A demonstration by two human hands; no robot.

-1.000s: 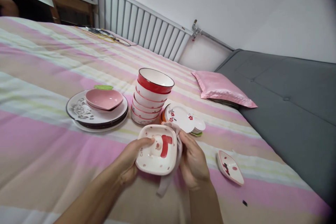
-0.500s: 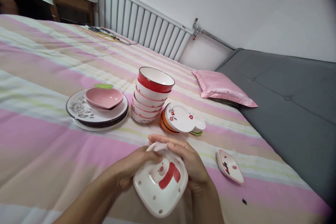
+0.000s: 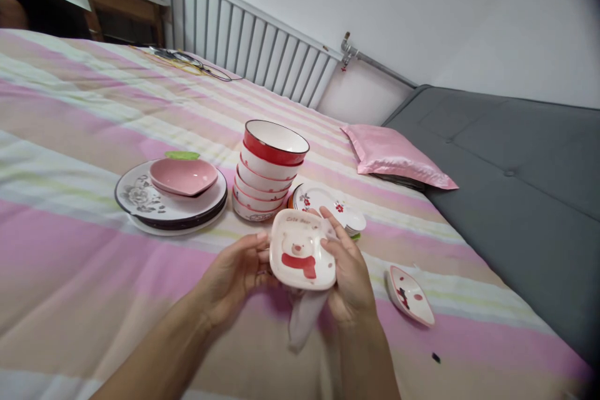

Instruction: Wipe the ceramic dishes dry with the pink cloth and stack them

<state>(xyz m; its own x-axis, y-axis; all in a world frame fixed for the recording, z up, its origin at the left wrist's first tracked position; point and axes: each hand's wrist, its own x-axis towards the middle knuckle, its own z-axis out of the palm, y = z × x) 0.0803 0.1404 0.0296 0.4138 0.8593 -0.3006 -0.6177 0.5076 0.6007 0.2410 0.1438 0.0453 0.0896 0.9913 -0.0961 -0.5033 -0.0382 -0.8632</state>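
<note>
A small square white dish (image 3: 300, 250) with a bear in a red scarf is held between my two hands, its inner face turned up. My left hand (image 3: 234, 278) has its thumb by the left rim and its fingers at the underside. On the right side, my right hand (image 3: 349, 275) grips the dish with the thumb over the rim. A thin white cloth or tissue (image 3: 307, 319) hangs below the dish from my right hand. Beyond my hands stands a stack of bowls (image 3: 265, 181), the top one red. White flowered plates (image 3: 323, 197) are partly hidden behind the dish.
Left, a pink dish (image 3: 182, 176) rests on stacked plates (image 3: 134, 197). Another small dish (image 3: 410, 297) lies at right near a tiny dark piece (image 3: 435, 357). Farther off are a pink pillow (image 3: 398, 153), cables (image 3: 187, 62) and a grey headboard (image 3: 510, 156). Striped bedding lies beneath.
The dish has been raised away from me and turned, so its bear stands upright. My left hand has shifted from the top to its left side. The cloth now hangs below.
</note>
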